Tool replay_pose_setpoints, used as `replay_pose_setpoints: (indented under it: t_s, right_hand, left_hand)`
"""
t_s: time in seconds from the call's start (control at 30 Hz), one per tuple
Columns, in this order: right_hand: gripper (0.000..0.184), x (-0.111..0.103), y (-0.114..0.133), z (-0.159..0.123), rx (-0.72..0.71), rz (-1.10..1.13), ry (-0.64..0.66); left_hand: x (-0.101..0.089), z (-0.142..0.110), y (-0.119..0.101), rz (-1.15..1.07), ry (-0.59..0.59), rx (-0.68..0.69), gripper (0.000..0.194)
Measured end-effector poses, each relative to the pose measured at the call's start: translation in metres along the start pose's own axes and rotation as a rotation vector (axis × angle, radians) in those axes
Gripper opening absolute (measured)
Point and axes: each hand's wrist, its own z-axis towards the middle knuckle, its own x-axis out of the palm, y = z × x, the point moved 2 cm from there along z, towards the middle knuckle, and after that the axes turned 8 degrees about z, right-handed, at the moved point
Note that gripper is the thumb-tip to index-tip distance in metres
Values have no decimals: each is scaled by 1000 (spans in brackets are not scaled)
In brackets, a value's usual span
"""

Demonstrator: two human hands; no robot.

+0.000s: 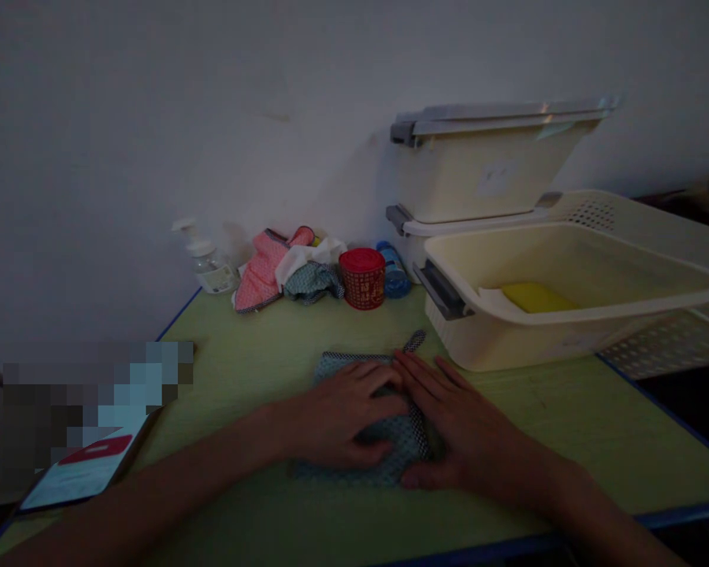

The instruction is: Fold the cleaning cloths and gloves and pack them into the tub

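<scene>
A blue-green patterned cloth (393,431) with a black-and-white checked border lies flat on the yellow-green worktop (254,350), near its front edge and right under the person's two hands, its checked loop (415,340) poking out beyond the top right corner. The left hand (348,413) rests palm down across the middle of it, fingers slightly bent and a little spread, thumb held apart below the forefinger. The right hand (461,421) slants in over the right border, its long fingers mostly together and stretched out, the thumb spread away towards the lower corner. The fingertips of both come together near the top right corner; whether they actually touch, I cannot tell. Just beyond, to the right, stands a cream bin (508,339) with a grey handle and a yellow item (537,298) inside. Behind it are two stacked boxes, the upper one (473,177) lidded, and beside them a perforated basket (641,228). Along the wall (154,118), from right to left, sit a blue roll (394,272), a red container (363,282), a heap of pink (264,272), white and green cloths, and a clear pump bottle (213,272). Over at the left edge lies a flat-screened device (83,476), partly blurred out.
</scene>
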Motion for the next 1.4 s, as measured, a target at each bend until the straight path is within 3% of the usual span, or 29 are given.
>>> replay_pose_setpoints:
  t_s: [0.27,0.37,0.43,0.53,0.63,0.73,1.13,1.27,1.4]
  right_hand:
    - [105,-2,1,1,61,-4,66]
    - [106,-3,2,1,58,1,57]
    - [106,-4,3,0,62,-2,57]
    - [107,-2,2,0,54,-22,57]
    - [110,2,-2,1,23,-41,32]
    - [112,4,-5,1,5,-42,14]
    - [112,-3,2,3,94,12,91]
    - [112,-2,1,3,75,12,67]
    - [112,1,-2,2,43,-17,40]
  left_hand:
    - [-6,-51,15,0,17,-101,12]
    - [-11,-58,14,28,25,-155,6]
    - [-15,-53,9,49,13,-145,10]
    - [-17,-31,-7,43,-51,-28,14]
    - [-8,-9,-22,27,-73,156,13]
    - [2,-1,-25,1,-88,222,11]
    - [-9,-73,-8,-114,47,-150,17]
    - [-14,-60,-13,-73,75,-131,16]
    - [-10,-26,-22,-50,-1,63,18]
